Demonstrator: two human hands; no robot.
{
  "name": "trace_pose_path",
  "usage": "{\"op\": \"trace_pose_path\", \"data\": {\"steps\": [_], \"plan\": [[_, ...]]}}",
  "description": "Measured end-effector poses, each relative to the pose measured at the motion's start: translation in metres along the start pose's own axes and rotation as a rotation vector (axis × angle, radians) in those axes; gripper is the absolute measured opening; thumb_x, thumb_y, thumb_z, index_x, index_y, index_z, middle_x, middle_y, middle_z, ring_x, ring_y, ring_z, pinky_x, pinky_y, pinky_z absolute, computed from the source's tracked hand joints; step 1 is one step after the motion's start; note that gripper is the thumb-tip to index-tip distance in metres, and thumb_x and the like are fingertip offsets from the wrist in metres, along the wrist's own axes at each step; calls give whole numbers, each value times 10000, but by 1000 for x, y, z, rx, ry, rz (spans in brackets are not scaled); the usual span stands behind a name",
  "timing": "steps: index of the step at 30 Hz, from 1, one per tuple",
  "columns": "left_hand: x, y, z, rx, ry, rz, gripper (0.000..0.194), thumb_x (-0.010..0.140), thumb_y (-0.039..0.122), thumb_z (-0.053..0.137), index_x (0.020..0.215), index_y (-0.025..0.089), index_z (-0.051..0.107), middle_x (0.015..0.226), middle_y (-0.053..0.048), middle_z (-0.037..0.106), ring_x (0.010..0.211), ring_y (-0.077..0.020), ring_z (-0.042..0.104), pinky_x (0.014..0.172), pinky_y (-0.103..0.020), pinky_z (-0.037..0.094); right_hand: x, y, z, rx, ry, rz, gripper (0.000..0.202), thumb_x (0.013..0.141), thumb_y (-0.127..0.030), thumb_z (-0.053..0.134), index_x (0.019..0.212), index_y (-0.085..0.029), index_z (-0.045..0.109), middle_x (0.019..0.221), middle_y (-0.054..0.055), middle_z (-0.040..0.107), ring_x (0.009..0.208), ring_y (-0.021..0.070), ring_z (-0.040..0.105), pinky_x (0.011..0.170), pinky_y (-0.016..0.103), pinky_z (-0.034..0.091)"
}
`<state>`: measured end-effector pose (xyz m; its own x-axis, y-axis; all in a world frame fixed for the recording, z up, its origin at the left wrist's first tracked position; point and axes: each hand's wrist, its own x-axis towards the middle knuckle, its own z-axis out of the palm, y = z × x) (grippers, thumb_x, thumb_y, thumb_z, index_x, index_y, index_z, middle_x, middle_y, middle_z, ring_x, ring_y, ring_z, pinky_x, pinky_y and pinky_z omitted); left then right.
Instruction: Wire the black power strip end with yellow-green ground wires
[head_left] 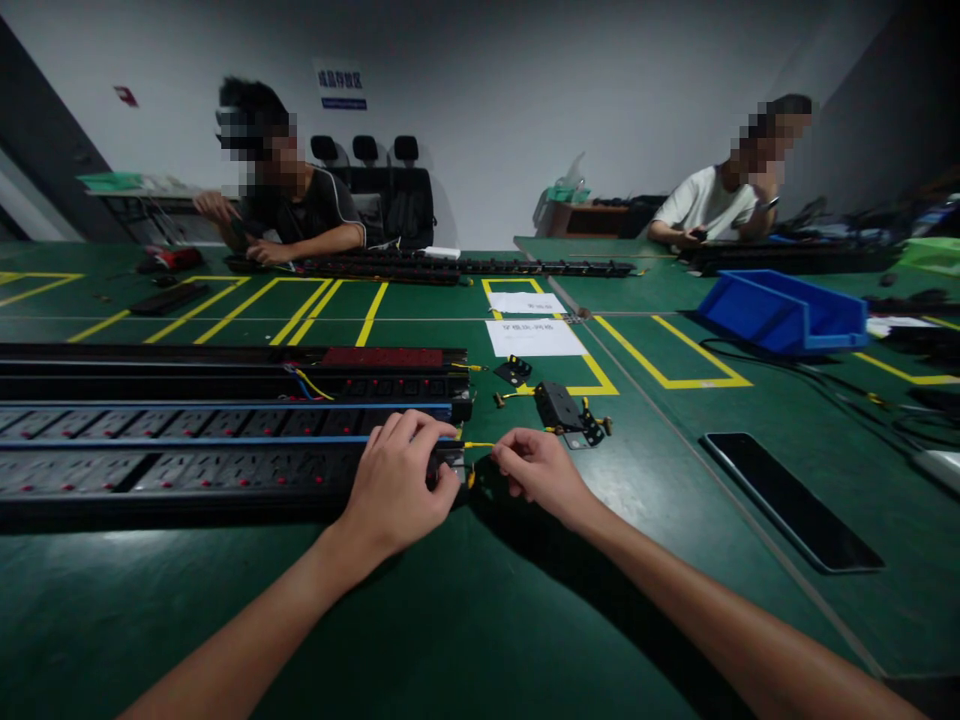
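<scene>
Two long black power strips with rows of sockets and small red parts lie side by side on the green table at the left. My left hand is wrapped over their right end, fingers across the top and thumb at the near side. From that end a short yellow wire sticks out, its tip pinched between the thumb and forefinger of my right hand. Just below it hangs another yellow wire end. Past my right hand lie a black box-shaped part and small black brackets.
Behind the strips lie more black rails with loose coloured wires. A phone rests at the right, beyond it cables and a blue bin. White paper labels lie mid-table. Two people sit across the table.
</scene>
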<state>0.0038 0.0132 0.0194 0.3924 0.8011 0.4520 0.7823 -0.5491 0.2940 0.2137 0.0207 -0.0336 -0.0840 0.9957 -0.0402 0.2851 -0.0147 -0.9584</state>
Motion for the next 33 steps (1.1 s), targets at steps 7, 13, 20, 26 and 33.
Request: {"op": "trace_pose_path", "data": {"steps": [7,13,20,26,33], "plan": [[-1,-3,4,41,-38,-60,288,775,160,566,1049,221,635,1040,-71,633,1022,-291,562,855,-463,463,-1,-2,0,21,-43,-22,252,843,-402,610,734,-175,594,619,-5,608,423,95,549,331,169,340],[-1,-5,8,62,-13,-72,264,783,151,575,1026,235,634,1024,-58,656,1004,-281,568,837,-444,466,-1,-1,0,28,-57,-28,280,857,-424,608,742,-169,613,633,8,626,420,99,553,334,178,335],[0,-4,8,60,-29,-96,222,811,177,581,1015,239,643,1031,-55,660,1009,-290,575,843,-467,468,-2,-2,0,-3,-78,-54,261,876,-392,613,752,-163,621,666,9,648,424,82,549,369,182,337],[0,-3,7,57,-45,-104,224,813,177,577,1015,239,649,1031,-53,657,1013,-296,573,837,-471,466,-2,-2,2,37,-93,-81,279,881,-408,611,756,-159,629,672,-1,627,436,81,534,403,194,376],[0,-4,8,61,-39,-106,201,815,181,586,991,248,659,1019,-51,657,996,-289,575,833,-459,468,-2,-3,4,35,-100,-90,299,887,-433,604,779,-159,649,679,1,617,454,82,506,400,192,382]]}}
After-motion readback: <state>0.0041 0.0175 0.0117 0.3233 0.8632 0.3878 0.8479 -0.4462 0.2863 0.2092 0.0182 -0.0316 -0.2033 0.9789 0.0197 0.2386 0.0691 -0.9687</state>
